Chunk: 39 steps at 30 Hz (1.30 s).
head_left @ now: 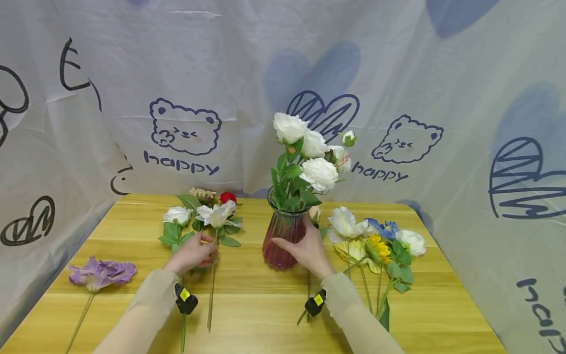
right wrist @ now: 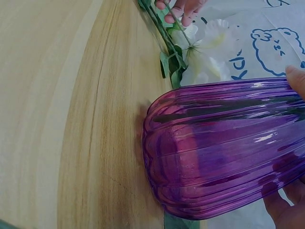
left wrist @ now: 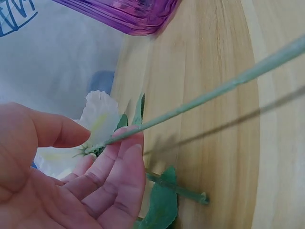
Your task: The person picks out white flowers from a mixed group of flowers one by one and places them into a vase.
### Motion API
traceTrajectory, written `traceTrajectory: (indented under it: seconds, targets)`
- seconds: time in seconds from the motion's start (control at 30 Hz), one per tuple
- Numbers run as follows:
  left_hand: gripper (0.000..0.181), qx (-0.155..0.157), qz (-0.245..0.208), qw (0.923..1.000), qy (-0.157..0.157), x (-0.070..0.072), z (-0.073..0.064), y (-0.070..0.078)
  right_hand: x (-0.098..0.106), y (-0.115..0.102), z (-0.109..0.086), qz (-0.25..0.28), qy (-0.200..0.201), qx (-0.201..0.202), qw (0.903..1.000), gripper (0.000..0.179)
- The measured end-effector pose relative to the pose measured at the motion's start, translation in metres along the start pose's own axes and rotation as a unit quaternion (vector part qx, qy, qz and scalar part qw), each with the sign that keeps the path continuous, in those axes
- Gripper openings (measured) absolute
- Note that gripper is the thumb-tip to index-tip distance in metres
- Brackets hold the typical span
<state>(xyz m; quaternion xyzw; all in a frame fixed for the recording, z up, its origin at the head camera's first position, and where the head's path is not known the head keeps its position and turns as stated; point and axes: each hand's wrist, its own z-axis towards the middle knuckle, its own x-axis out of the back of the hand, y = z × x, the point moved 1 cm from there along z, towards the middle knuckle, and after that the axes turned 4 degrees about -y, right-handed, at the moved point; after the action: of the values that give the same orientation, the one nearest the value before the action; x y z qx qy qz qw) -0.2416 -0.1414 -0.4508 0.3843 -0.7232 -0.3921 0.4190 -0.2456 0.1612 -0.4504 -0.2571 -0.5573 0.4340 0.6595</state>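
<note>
- Two bare hands reach over a wooden table [head_left: 247, 314].
- Fingers of the left hand [head_left: 192, 253] grasp the stem of a white flower [head_left: 216, 215] just below its bloom, left of the vase [head_left: 277, 243].
- Thumb and fingers of the right hand [head_left: 309, 250] grip that ribbed, pinkish-purple vase, upright near the table's middle.
- White roses [head_left: 319, 174] with green leaves stand in it.
- One purple flower [head_left: 101, 274] lies at far left; a yellow sunflower [head_left: 378, 248] and a blue flower [head_left: 389, 229] lie on the right.
</note>
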Motion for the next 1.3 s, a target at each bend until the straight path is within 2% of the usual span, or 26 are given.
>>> traceTrajectory:
  seconds: [0.23, 0.47, 0.8, 1.1, 1.3]
  targets:
    - [0.051, -0.015, -0.014, 0.9997, -0.014, 0.000, 0.004, -0.002, 0.000, -0.002, 0.000, 0.005, -0.002, -0.006, 1.0000, 0.085]
    - [0.040, -0.027, -0.032, 0.9991, -0.002, -0.001, 0.008, -0.001, 0.000, -0.001, 0.001, -0.006, 0.004, -0.003, 1.0000, 0.083]
    - [0.040, -0.044, -0.045, 0.9980, 0.000, -0.001, 0.004, 0.006, 0.000, -0.001, 0.001, -0.002, 0.004, 0.003, 1.0000, 0.083]
    - [0.040, -0.071, -0.029, 0.9962, 0.041, 0.000, 0.001, 0.021, 0.000, -0.001, 0.001, 0.009, 0.005, 0.007, 0.9999, 0.081]
    - [0.040, -0.105, -0.011, 0.9922, 0.067, 0.001, -0.001, 0.037, 0.000, 0.000, 0.001, 0.005, 0.006, 0.006, 1.0000, 0.080]
